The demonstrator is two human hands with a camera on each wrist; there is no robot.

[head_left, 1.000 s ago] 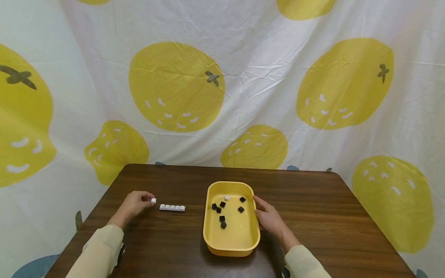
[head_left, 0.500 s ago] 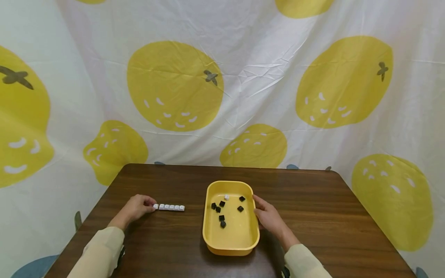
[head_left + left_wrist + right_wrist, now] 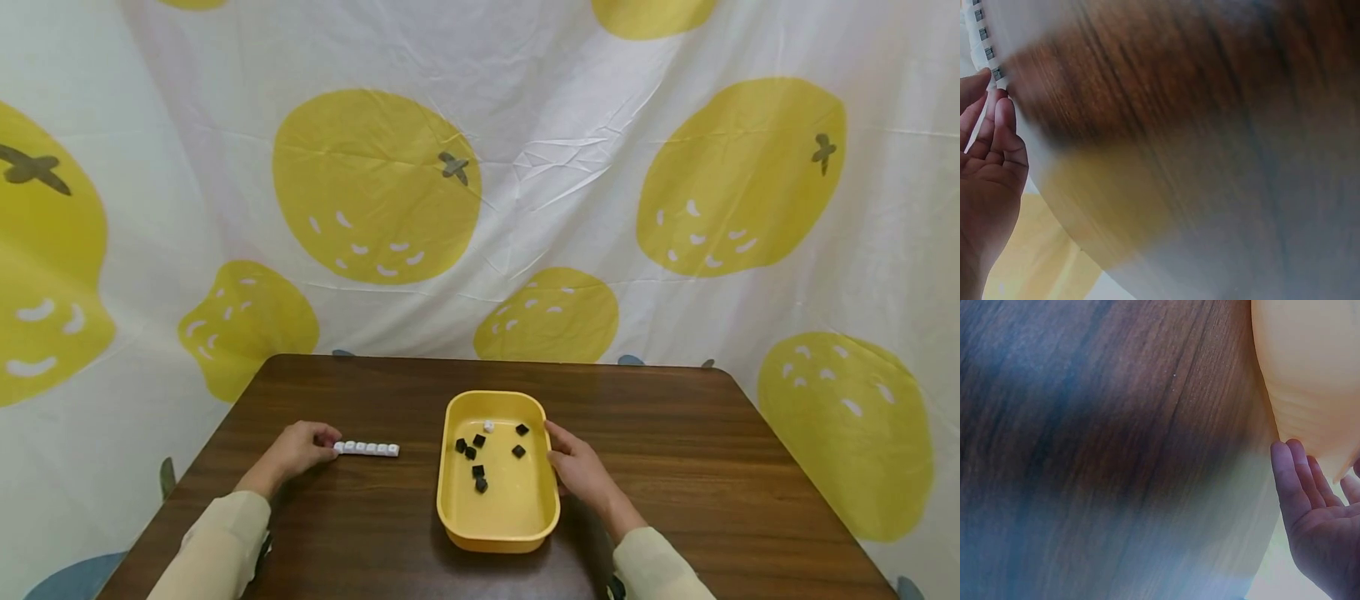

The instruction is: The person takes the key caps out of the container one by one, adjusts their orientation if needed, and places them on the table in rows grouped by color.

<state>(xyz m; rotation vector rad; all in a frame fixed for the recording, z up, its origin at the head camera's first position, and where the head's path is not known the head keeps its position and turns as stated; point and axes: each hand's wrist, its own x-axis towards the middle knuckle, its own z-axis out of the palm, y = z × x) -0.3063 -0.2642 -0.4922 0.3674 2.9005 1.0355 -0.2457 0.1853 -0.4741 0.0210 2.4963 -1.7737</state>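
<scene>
Six white keycaps (image 3: 361, 448) already line up lower left, the left hand (image 3: 295, 447) pinching the leftmost, while another white one (image 3: 489, 427) and seven black keycaps (image 3: 478, 441) wait unlined in the lower-centre yellow tray (image 3: 510, 508), the right hand (image 3: 585, 473) resting near-straight fingers against it.

Between the row of white keycaps (image 3: 371, 449) and the yellow tray (image 3: 498, 545), a strip of wooden tabletop (image 3: 412, 508) gives passage. The tray's wall bars low sideways entry; its top is open (black keycaps (image 3: 478, 472) clutter the floor). The left hand (image 3: 296, 450) blocks the row's left end, the right hand (image 3: 585, 475) the tray's right side.
</scene>
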